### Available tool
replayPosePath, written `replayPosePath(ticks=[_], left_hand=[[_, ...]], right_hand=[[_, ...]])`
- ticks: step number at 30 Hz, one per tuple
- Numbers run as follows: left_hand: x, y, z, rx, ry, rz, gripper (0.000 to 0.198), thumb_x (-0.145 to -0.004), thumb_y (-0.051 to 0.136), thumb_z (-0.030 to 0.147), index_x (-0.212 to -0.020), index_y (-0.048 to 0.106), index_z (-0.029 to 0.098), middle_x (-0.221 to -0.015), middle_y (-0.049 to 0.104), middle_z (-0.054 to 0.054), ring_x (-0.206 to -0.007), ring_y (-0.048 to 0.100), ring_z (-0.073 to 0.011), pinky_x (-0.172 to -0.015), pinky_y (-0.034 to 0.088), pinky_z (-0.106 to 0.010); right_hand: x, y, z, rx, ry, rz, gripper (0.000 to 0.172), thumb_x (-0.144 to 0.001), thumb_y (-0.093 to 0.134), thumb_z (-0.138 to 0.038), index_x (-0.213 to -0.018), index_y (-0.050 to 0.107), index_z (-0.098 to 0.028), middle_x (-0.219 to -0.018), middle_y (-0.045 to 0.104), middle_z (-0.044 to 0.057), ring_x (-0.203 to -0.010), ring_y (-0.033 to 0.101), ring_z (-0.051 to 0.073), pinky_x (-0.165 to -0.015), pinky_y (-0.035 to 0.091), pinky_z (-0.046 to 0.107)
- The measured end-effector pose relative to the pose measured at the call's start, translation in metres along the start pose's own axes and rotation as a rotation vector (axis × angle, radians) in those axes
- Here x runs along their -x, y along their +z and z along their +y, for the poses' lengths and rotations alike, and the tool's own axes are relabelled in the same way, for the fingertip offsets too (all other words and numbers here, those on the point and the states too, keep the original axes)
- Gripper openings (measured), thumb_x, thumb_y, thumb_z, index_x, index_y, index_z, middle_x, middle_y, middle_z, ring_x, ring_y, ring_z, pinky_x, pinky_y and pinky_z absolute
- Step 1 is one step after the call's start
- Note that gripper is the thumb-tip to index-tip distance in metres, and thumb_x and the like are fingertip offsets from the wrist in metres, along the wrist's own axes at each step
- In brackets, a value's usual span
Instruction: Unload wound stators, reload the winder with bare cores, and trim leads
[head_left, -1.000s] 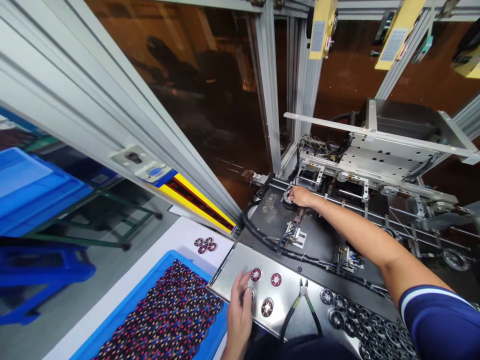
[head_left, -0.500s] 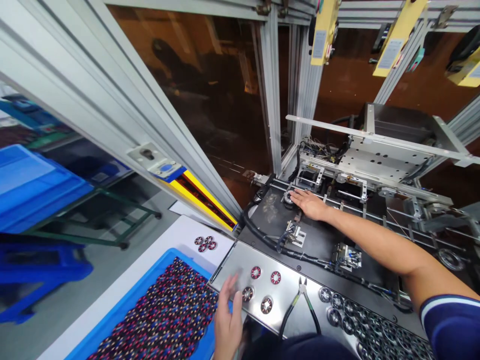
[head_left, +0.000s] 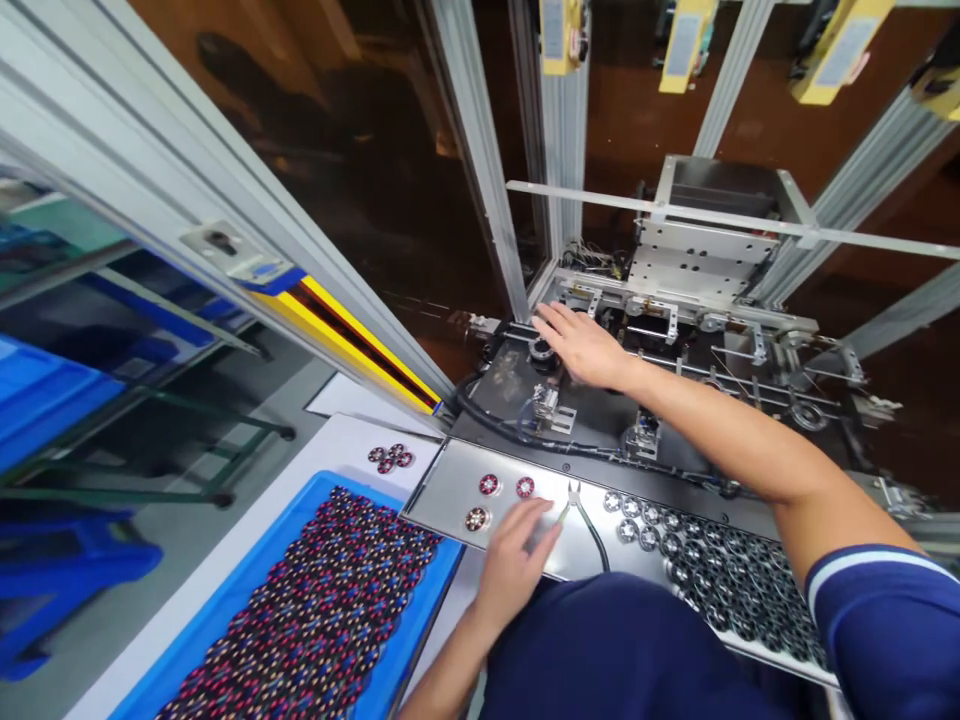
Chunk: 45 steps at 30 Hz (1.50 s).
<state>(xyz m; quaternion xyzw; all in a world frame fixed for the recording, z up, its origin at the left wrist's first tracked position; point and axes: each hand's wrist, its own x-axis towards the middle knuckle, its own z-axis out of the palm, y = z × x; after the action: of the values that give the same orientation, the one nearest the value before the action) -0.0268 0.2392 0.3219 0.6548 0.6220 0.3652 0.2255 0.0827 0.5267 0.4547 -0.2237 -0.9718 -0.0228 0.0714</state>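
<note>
My right hand (head_left: 581,345) reaches over the black machine plate, palm down with fingers stretched out, just above and beside a round dark fixture (head_left: 541,352). Nothing shows in its grasp. My left hand (head_left: 517,550) hovers at the front edge of the metal tray (head_left: 450,480), fingers and thumb apart, and hides part of the tray. Around it are a red-wound stator (head_left: 489,485), a second red-wound stator (head_left: 525,487) and a stator with pale windings (head_left: 475,519). Side cutters (head_left: 589,520) with green and black handles lie right beside the left fingers.
A blue bin (head_left: 300,510) full of wound stators stands at lower left, with several stators (head_left: 390,457) on the white surface behind it. Bare silver-toothed stator cores (head_left: 720,560) crowd the tray's right side. A yellow safety light bar (head_left: 352,340) and aluminium frame posts border the machine.
My right hand has lifted slightly off the round fixture. My left hand has moved right along the tray towards the side cutters. The camera view has shifted.
</note>
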Motion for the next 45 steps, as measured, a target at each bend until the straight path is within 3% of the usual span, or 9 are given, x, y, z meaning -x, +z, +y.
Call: replayPosePath(ticks=[6, 11, 15, 20, 24, 27, 31, 37, 45], left_hand=[[-0.018, 0.080, 0.013, 0.002, 0.208, -0.380, 0.034, -0.082, 0.074, 0.019, -0.116, 0.072, 0.026, -0.105, 0.070, -0.006, -0.098, 0.066, -0.0212, -0.090, 0.055, -0.035], [-0.017, 0.105, 0.012, -0.040, 0.157, -0.475, 0.029, -0.081, 0.073, 0.016, -0.110, 0.071, 0.020, -0.107, 0.064, -0.009, -0.101, 0.061, -0.0259, -0.092, 0.050, -0.042], [-0.012, 0.106, 0.015, -0.012, 0.070, -0.480, 0.009, -0.084, 0.069, 0.016, -0.092, 0.067, 0.018, -0.107, 0.064, -0.010, -0.105, 0.059, -0.0286, -0.097, 0.045, -0.048], [-0.015, 0.075, 0.045, 0.146, -0.014, -0.484, 0.014, -0.090, 0.064, 0.026, -0.101, 0.059, 0.019, -0.101, 0.066, -0.008, -0.097, 0.062, -0.0225, -0.091, 0.050, -0.038], [-0.020, 0.031, 0.082, 0.289, -0.014, -0.523, 0.024, -0.093, 0.060, 0.037, -0.109, 0.056, 0.021, -0.103, 0.066, -0.005, -0.096, 0.063, -0.0186, -0.088, 0.051, -0.031], [-0.015, 0.012, 0.101, 0.441, -0.049, -0.550, 0.025, -0.092, 0.062, 0.043, -0.103, 0.059, 0.020, -0.099, 0.065, -0.004, -0.094, 0.061, -0.0185, -0.088, 0.049, -0.031], [-0.001, 0.018, 0.110, 0.755, -0.178, -0.468, 0.034, -0.089, 0.065, 0.048, -0.107, 0.057, 0.020, -0.098, 0.064, -0.005, -0.091, 0.061, -0.0182, -0.086, 0.050, -0.033], [0.008, 0.032, 0.110, 0.990, -0.351, -0.263, 0.047, -0.080, 0.075, 0.053, -0.109, 0.060, 0.019, -0.090, 0.068, -0.005, -0.080, 0.066, -0.0177, -0.076, 0.056, -0.032], [0.005, 0.005, 0.108, 0.597, -0.115, -0.278, 0.039, -0.083, 0.074, 0.047, -0.112, 0.078, 0.021, -0.105, 0.078, -0.010, -0.094, 0.071, -0.0217, -0.089, 0.057, -0.034]], right_hand=[[0.145, -0.033, -0.057, -0.186, -0.090, 0.502, 0.066, -0.093, 0.046, -0.005, -0.156, 0.028, -0.013, -0.155, 0.041, 0.025, -0.149, 0.033, 0.032, -0.114, 0.043, 0.055], [0.267, 0.001, -0.105, -0.324, 0.184, 0.532, 0.068, -0.089, 0.056, -0.001, -0.152, 0.038, -0.016, -0.147, 0.052, 0.022, -0.138, 0.050, 0.031, -0.107, 0.052, 0.052], [0.320, 0.038, -0.136, -0.379, 0.441, 0.525, 0.050, -0.091, 0.058, -0.005, -0.139, 0.055, -0.018, -0.133, 0.065, 0.017, -0.122, 0.064, 0.028, -0.100, 0.058, 0.046], [0.325, 0.048, -0.151, -0.550, 0.487, 0.424, 0.036, -0.093, 0.062, -0.017, -0.129, 0.062, -0.020, -0.118, 0.073, 0.011, -0.109, 0.070, 0.024, -0.094, 0.061, 0.040], [0.304, 0.020, -0.147, -0.730, 0.352, 0.313, 0.051, -0.092, 0.066, -0.023, -0.141, 0.052, -0.016, -0.132, 0.064, 0.016, -0.121, 0.063, 0.026, -0.099, 0.057, 0.040], [0.291, -0.001, -0.145, -0.816, 0.238, 0.309, 0.038, -0.096, 0.059, -0.018, -0.134, 0.058, -0.018, -0.116, 0.068, 0.013, -0.106, 0.065, 0.022, -0.089, 0.058, 0.037], [0.281, -0.006, -0.154, -0.771, 0.213, 0.470, 0.028, -0.095, 0.058, -0.014, -0.122, 0.062, -0.020, -0.095, 0.067, 0.008, -0.085, 0.062, 0.020, -0.074, 0.055, 0.036], [0.274, 0.003, -0.169, -0.693, 0.288, 0.655, 0.035, -0.090, 0.061, -0.010, -0.123, 0.061, -0.022, -0.097, 0.069, 0.009, -0.090, 0.064, 0.023, -0.076, 0.058, 0.039], [0.273, -0.022, -0.138, -1.155, 0.393, 0.177, 0.018, -0.093, 0.065, -0.030, -0.097, 0.081, -0.025, -0.136, 0.065, 0.011, -0.121, 0.065, 0.027, -0.106, 0.051, 0.046]])
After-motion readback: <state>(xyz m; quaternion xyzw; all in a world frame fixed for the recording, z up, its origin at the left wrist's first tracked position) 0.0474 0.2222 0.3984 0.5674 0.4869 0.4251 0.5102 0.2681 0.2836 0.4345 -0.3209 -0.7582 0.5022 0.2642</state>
